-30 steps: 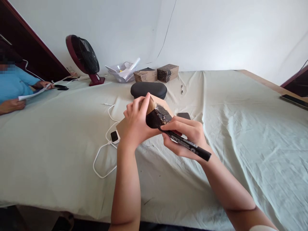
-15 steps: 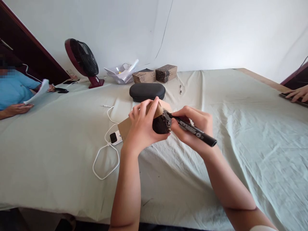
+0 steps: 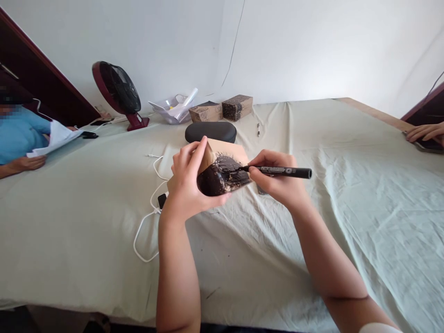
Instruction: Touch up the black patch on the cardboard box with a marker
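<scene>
My left hand (image 3: 189, 182) grips a small cardboard box (image 3: 227, 147) and holds it tilted above the table. Black ink covers much of the box's near face and side, with bare brown cardboard above. Between the fingers of my right hand (image 3: 277, 182) is a black marker pen (image 3: 286, 172), its tip touching the inked face. Just behind the box lies a black zip case (image 3: 211, 132). The box's far side is out of sight.
Two decorated boxes (image 3: 237, 107), a plastic basket (image 3: 173, 108) and a fan (image 3: 120, 90) stand by the wall. A white cable (image 3: 137, 243) lies left. One person (image 3: 21, 134) holds papers; another person's hand (image 3: 426, 133) rests at right.
The box has turned, so more of its inked face shows. My left hand has shifted left, and the marker has swung nearer to level. The person at left has lowered the papers.
</scene>
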{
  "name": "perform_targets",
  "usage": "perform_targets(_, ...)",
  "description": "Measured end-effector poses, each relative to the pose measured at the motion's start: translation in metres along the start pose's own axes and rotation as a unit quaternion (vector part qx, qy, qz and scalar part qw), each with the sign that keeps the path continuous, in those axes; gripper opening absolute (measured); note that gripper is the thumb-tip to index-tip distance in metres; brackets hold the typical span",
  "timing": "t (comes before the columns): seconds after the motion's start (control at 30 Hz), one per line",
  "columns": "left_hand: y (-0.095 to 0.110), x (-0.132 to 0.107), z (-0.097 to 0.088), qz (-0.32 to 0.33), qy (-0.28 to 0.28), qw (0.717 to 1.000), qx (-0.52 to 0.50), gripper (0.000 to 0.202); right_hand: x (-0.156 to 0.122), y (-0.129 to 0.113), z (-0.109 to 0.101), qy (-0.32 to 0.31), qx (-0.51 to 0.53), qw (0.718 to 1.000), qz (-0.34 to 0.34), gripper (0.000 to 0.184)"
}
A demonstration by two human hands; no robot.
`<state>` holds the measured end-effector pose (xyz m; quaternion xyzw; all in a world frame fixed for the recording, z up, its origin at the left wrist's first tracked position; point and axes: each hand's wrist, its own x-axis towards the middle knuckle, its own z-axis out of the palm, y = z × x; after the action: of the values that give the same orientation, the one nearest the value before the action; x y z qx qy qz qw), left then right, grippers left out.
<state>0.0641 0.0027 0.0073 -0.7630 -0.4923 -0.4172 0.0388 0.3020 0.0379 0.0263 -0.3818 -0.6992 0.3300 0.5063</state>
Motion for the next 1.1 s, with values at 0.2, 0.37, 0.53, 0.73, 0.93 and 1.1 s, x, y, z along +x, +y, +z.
perform_targets(0.2,-0.018,-0.005,-0.011,0.0,0.024,0.999,-0.037,0.128,0.003,-0.007,-0.006,-0.057,0.077,0.995,0.004,0.009)
perform_targets(0.37,-0.027,-0.008,-0.014,-0.035,0.029,0.996,-0.08,0.12,-0.004,-0.004,-0.002,-0.008,0.145,0.987,-0.071,0.008)
perform_targets(0.53,-0.031,-0.008,-0.011,-0.048,0.041,0.993,-0.097,0.117,-0.009,-0.001,0.003,-0.051,0.066,0.98,-0.183,0.007)
perform_targets(0.73,-0.032,-0.008,-0.013,-0.033,0.019,0.995,-0.09,0.113,-0.008,0.007,0.004,-0.039,0.089,0.984,-0.151,0.01)
perform_targets(0.93,-0.033,-0.009,-0.019,-0.002,-0.015,0.994,-0.112,0.114,-0.004,0.011,0.004,-0.021,0.154,0.981,-0.115,0.013)
perform_targets(1.1,-0.029,-0.008,-0.018,0.017,-0.007,0.992,-0.126,0.112,-0.003,0.007,0.004,-0.008,0.112,0.99,-0.084,0.009)
